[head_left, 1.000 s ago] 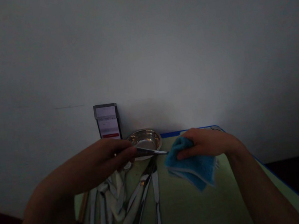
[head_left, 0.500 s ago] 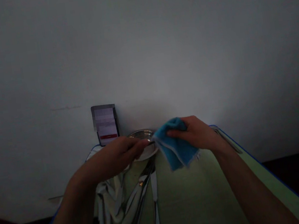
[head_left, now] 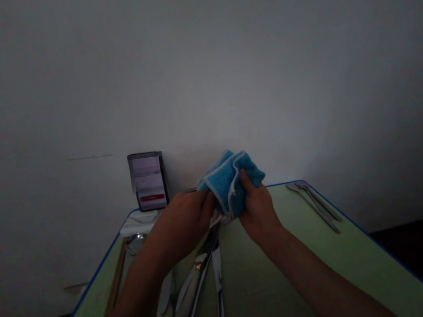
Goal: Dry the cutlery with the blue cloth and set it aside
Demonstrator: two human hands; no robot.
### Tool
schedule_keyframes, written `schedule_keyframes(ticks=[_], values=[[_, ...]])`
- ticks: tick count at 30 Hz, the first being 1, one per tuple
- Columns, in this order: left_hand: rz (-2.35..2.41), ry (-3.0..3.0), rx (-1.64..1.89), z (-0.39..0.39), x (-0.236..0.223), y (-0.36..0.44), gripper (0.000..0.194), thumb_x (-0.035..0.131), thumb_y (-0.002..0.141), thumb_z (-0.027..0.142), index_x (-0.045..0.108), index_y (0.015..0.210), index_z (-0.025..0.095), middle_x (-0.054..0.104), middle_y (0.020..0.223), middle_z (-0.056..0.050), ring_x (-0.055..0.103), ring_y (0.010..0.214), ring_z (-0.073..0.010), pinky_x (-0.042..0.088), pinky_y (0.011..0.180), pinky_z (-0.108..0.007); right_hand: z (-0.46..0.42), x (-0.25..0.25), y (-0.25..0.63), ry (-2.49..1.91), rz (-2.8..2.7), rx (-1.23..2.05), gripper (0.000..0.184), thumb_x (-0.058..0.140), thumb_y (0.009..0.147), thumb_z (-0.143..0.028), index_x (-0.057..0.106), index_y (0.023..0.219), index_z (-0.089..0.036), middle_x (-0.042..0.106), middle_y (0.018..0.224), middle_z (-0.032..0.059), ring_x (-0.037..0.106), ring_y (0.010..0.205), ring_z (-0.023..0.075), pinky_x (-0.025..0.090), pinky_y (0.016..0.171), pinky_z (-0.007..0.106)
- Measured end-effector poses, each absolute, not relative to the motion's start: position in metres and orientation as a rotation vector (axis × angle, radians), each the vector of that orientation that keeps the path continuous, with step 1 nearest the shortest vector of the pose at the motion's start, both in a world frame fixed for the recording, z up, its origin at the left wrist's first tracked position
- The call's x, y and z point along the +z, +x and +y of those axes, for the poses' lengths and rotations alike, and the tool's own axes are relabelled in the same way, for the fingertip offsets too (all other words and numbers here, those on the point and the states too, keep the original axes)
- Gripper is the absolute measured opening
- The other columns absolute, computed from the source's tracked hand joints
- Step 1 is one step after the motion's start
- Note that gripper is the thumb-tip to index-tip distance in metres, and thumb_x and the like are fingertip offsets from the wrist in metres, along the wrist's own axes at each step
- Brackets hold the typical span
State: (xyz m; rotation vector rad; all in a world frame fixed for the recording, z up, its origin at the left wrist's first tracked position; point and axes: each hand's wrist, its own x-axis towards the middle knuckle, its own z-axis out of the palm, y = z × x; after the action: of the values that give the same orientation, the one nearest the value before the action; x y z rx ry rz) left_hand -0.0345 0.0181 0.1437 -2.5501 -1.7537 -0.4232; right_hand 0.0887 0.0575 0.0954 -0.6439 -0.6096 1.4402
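Observation:
My right hand (head_left: 259, 207) is closed on a blue cloth (head_left: 225, 185) with a pale edge, its thumb pressed on the folds. My left hand (head_left: 190, 216) is closed at the cloth's left side, fingertips against it. It grips a thin utensil, now hidden by the fingers and the cloth; the kind does not show. Behind the hands a round metal bowl (head_left: 215, 220) is mostly covered. Below them lie several pieces of cutlery, among them a table knife (head_left: 218, 282) and a pale-handled piece (head_left: 187, 302).
A phone (head_left: 150, 182) leans on the wall at the back left. Several slim metal utensils (head_left: 317, 207) lie at the back right of the green table (head_left: 367, 273). Left of my forearm are a shiny metal spoon or ladle head (head_left: 135, 243) and a thin wooden stick (head_left: 116, 280).
My right hand has moved left and turned upright, bunching the cloth around the thin utensil. The cloth has risen and covers the utensil's end. My left hand has shifted only slightly.

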Motion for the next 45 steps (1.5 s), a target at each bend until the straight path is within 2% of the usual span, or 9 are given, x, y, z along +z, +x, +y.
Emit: schedule_keyframes(ticks=[5,8,16,23,26,31,35,38,45], values=[[-1.717,-2.485,-0.328,0.019,0.134,-0.031,0.034,0.030,0.088,0.022,0.059,0.071,0.017,0.061,0.060,-0.004,0.058,0.056,-0.0180,0.033,0.051,-0.026,0.057,0.095,0.084,-0.607,-0.515,1.552,0.020,0.058,0.079,-0.027,0.059,0.096,-0.017,0.070,0.079,0.0002,0.063,0.063,0.0118,0.053,0.068,0.027],[-1.648,-2.609,-0.357,0.017,0.133,-0.032,0.036,0.027,0.090,0.025,0.058,0.075,0.017,0.060,0.062,-0.003,0.056,0.053,-0.0161,0.033,0.051,-0.026,0.064,0.092,0.091,-0.623,-0.565,1.506,0.017,0.061,0.075,-0.026,0.060,0.089,-0.017,0.069,0.074,-0.0007,0.062,0.060,0.0123,0.051,0.066,0.027],[-1.822,-2.854,-0.614,0.006,0.154,-0.046,0.037,0.029,0.091,0.039,0.056,0.075,0.018,0.057,0.061,0.002,0.053,0.055,-0.0134,0.037,0.054,-0.023,0.076,0.092,0.118,-0.918,-1.083,0.842,0.033,0.059,0.072,-0.049,0.061,0.069,-0.015,0.063,0.066,0.0002,0.057,0.067,0.0147,0.044,0.061,0.026],[-1.733,-2.745,-0.568,0.014,0.138,-0.034,0.031,0.030,0.090,0.026,0.057,0.077,0.017,0.061,0.070,-0.001,0.056,0.059,-0.0149,0.035,0.055,-0.025,0.058,0.090,0.085,-0.712,-0.603,1.442,0.024,0.057,0.075,-0.043,0.058,0.079,-0.019,0.065,0.067,-0.0019,0.058,0.058,0.0117,0.047,0.060,0.025],[-1.715,-2.763,-0.550,0.013,0.140,-0.036,0.031,0.028,0.091,0.027,0.057,0.084,0.018,0.062,0.072,-0.001,0.057,0.060,-0.0155,0.036,0.056,-0.025,0.065,0.093,0.094,-0.697,-0.635,1.441,0.023,0.062,0.073,-0.040,0.060,0.080,-0.018,0.066,0.070,-0.0005,0.059,0.059,0.0124,0.048,0.063,0.026],[-1.810,-2.814,-0.574,0.005,0.153,-0.046,0.036,0.027,0.092,0.036,0.057,0.080,0.018,0.061,0.068,0.000,0.056,0.059,-0.0151,0.038,0.056,-0.025,0.077,0.091,0.112,-0.789,-0.973,1.066,0.029,0.070,0.064,-0.040,0.064,0.078,-0.016,0.066,0.072,-0.0007,0.059,0.069,0.0142,0.047,0.068,0.027],[-1.761,-2.740,-0.553,0.009,0.145,-0.042,0.033,0.029,0.091,0.029,0.056,0.077,0.018,0.061,0.068,-0.001,0.056,0.057,-0.0151,0.036,0.054,-0.025,0.067,0.087,0.094,-0.728,-0.716,1.417,0.028,0.063,0.070,-0.045,0.060,0.078,-0.018,0.065,0.067,-0.0014,0.058,0.059,0.0129,0.047,0.062,0.027],[-1.695,-2.745,-0.569,0.012,0.139,-0.037,0.032,0.027,0.092,0.026,0.056,0.080,0.018,0.062,0.071,-0.001,0.056,0.058,-0.0149,0.036,0.055,-0.025,0.065,0.090,0.093,-0.721,-0.707,1.489,0.028,0.064,0.069,-0.042,0.060,0.079,-0.016,0.065,0.066,0.0008,0.059,0.060,0.0145,0.048,0.063,0.029],[-1.840,-2.809,-0.582,0.008,0.152,-0.051,0.038,0.029,0.090,0.038,0.059,0.082,0.017,0.065,0.075,-0.002,0.057,0.063,-0.0154,0.041,0.058,-0.025,0.083,0.088,0.127,-1.002,-1.289,0.841,0.035,0.059,0.072,-0.049,0.064,0.074,-0.014,0.064,0.070,0.0014,0.056,0.066,0.0151,0.044,0.064,0.027]])
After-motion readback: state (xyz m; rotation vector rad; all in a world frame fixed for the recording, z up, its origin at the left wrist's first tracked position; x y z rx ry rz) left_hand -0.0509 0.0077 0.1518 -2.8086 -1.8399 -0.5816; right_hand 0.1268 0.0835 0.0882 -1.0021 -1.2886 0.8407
